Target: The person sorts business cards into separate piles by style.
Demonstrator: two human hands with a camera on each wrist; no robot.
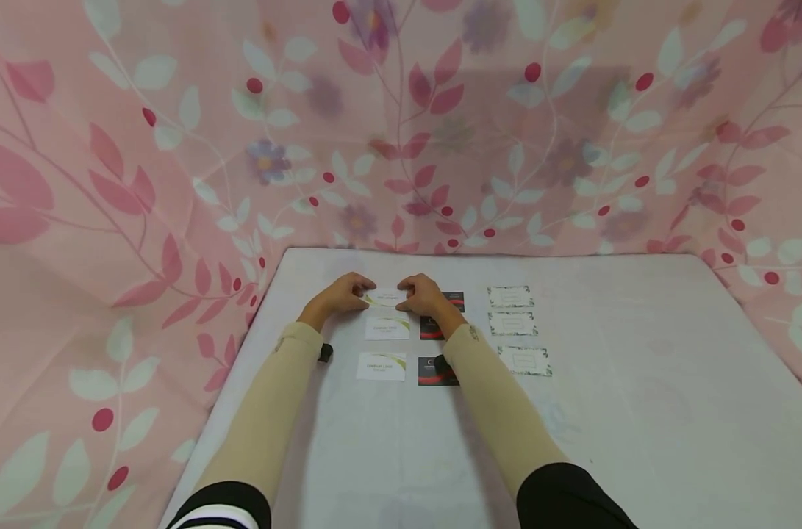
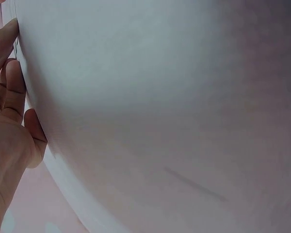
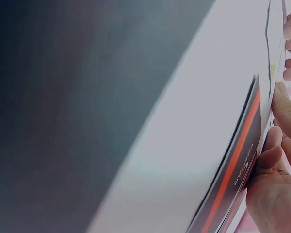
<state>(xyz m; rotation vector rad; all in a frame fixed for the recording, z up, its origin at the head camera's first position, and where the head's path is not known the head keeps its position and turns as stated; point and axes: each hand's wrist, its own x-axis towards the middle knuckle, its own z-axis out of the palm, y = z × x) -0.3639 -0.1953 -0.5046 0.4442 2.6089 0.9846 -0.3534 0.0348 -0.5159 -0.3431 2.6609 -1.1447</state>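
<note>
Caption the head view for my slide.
Left hand and right hand hold the farthest white card, near dark cards and leafy-edged cards.

Far white card (image 1: 383, 298), nearest the table's (image 1: 645, 404) far edge: we find its print too faint.
Middle white card (image 1: 387, 329): we read "COMPANY LOGO", faintly.
Near white card (image 1: 381, 366): we read "COMPANY LOGO"; the line below is too small.
Dark cards (image 1: 430, 372): we see blurred lettering.
Leafy cards (image 1: 524, 361): we cannot read theirs.

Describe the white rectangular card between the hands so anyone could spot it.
On the white table, find the leftmost column of white cards with yellow-green curves. Take its farthest card, the only one between the left hand and the right hand.
</note>
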